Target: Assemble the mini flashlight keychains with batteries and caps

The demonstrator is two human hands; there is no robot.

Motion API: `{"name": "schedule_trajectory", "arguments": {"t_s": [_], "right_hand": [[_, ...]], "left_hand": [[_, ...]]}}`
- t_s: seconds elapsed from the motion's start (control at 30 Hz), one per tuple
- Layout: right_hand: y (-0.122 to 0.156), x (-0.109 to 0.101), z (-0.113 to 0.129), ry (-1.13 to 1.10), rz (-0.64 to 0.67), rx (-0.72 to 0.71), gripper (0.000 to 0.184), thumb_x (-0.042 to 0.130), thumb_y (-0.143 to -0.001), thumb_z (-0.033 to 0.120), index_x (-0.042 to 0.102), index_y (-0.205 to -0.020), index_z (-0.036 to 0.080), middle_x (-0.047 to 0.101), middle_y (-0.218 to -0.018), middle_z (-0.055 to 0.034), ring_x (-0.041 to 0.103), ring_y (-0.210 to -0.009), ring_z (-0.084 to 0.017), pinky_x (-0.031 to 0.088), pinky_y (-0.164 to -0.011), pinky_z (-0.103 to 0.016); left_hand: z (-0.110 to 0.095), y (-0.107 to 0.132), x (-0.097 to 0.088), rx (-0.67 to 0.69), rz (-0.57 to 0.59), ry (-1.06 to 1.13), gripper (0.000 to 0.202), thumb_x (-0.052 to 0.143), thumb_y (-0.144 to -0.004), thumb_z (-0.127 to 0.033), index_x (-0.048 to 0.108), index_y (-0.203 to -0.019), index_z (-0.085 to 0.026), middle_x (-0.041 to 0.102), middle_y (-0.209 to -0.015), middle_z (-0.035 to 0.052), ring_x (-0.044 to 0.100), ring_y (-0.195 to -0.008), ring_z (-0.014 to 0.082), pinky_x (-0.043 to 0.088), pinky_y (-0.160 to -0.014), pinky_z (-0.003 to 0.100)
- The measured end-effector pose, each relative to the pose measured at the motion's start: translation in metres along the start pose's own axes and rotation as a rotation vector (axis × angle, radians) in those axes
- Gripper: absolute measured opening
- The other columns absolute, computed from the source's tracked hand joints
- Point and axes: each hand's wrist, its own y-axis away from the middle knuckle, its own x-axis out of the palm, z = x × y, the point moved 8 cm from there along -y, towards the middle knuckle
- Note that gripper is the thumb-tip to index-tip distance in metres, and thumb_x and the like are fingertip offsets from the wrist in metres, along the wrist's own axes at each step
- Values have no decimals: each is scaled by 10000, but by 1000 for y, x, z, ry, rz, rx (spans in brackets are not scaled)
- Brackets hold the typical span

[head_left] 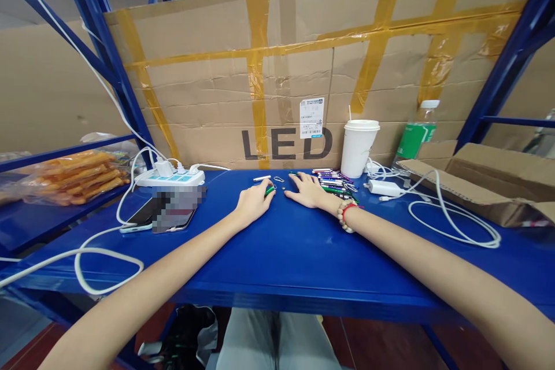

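My left hand [255,200] rests on the blue shelf top [303,254] with its fingers curled around a small green pen-like tube [269,190]. My right hand [307,189] lies flat beside it, fingers stretched out and spread, holding nothing. A bead bracelet and a red band circle my right wrist [347,214]. Just right of that hand lies a pile of several small coloured tubes [335,181]. A short silver piece [262,178] and a small metal ring [278,179] lie just beyond my fingers.
A white paper cup [358,147] and a green bottle [415,136] stand at the back. A charger with white cable [451,214] and an open cardboard box [485,185] are at right. A power strip [170,177] and phones [167,214] are at left. A taped cardboard wall [286,81] stands behind.
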Motion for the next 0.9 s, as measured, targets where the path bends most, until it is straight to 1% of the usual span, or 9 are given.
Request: {"name": "schedule_trajectory", "arguments": {"t_s": [0.07, 0.17, 0.27, 0.47, 0.63, 0.77, 0.9], "right_hand": [[0, 1, 0, -6, 13, 3, 715, 316, -815, 592, 301, -1368, 137, 312, -1400, -165, 242, -1297, -316, 163, -1036, -471], [-1, 2, -1, -7, 9, 11, 704, 302, -812, 611, 341, -1347, 155, 379, -1357, -160, 300, -1263, -316, 154, -1033, -473], [-1, -1, -2, -1, -18, 36, 706, 312, -805, 616, 349, -1340, 156, 411, -1326, -164, 320, -1242, -322, 165, -1020, -475], [1, -6, -1, -3, -52, 71, 699, 320, -816, 592, 343, -1334, 123, 383, -1353, -157, 301, -1256, -293, 149, -1028, -447], [-2, -1, -3, -21, -22, 80, 721, 298, -815, 605, 320, -1351, 123, 329, -1394, -154, 261, -1286, -288, 160, -1026, -450], [-8, 1, -4, -22, -28, 87, 709, 326, -820, 573, 329, -1343, 94, 325, -1395, -167, 247, -1294, -287, 149, -1028, -467], [-12, 1, -2, -37, -50, 75, 674, 350, -825, 546, 359, -1325, 94, 373, -1369, -164, 289, -1271, -294, 148, -1021, -482]], "left_hand": [[0, 0, 0, 0, -2, -6, 269, 354, -891, -363, 464, -1098, -231, 671, -976, 52, 630, -896, 234, 468, -683, 299], [1, -1, 1, -6, -3, -6, 269, 350, -891, -369, 466, -1092, -233, 669, -982, 55, 629, -902, 235, 467, -684, 299], [2, -1, 2, -7, 0, -1, 270, 346, -891, -376, 468, -1087, -234, 670, -980, 54, 627, -905, 239, 465, -686, 303], [3, -2, 3, -4, 6, 11, 254, 358, -885, -364, 475, -1071, -237, 675, -965, 45, 633, -887, 241, 462, -672, 299], [4, -3, 5, -9, 4, 19, 255, 362, -883, -361, 480, -1072, -237, 671, -980, 54, 628, -898, 253, 460, -672, 311], [3, -3, 5, -8, 8, 29, 247, 371, -882, -353, 484, -1067, -236, 671, -983, 55, 626, -897, 259, 457, -673, 318], [2, -2, 4, 6, 9, 46, 238, 367, -886, -344, 487, -1062, -237, 659, -1028, 45, 623, -907, 251, 455, -675, 309]]}}
